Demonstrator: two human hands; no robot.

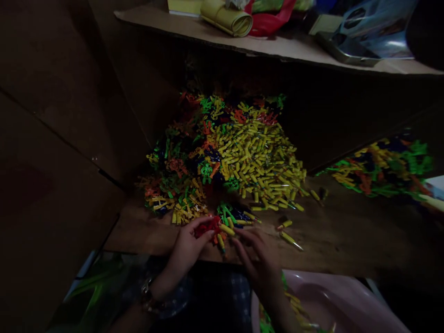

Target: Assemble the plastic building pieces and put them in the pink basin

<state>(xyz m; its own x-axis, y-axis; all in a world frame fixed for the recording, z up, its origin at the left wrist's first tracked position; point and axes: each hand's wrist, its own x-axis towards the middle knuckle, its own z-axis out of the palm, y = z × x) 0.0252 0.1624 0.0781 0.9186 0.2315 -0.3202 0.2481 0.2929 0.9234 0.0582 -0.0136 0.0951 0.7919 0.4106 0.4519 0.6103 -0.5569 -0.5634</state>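
Near the front edge of the wooden table (333,240), my left hand (190,240) is closed on a red plastic piece (209,227). My right hand (255,252) pinches a small yellow tube (227,230) by its right end, close beside the red piece. Another yellow tube (221,243) points down just below, between the hands. Behind the hands lies a big heap of similar yellow tubes (263,157). Left of that heap are piled green, orange, yellow and dark blue plastic pieces (176,166). Two loose tubes (291,241) rest to the right of my right hand.
A cardboard-covered shelf (284,48) with a rolled yellow item and bags overhangs the back. More coloured pieces (385,166) lie at the right. Below the table edge, a pink basin (347,300) holds some pieces. A brown panel (52,185) stands at the left.
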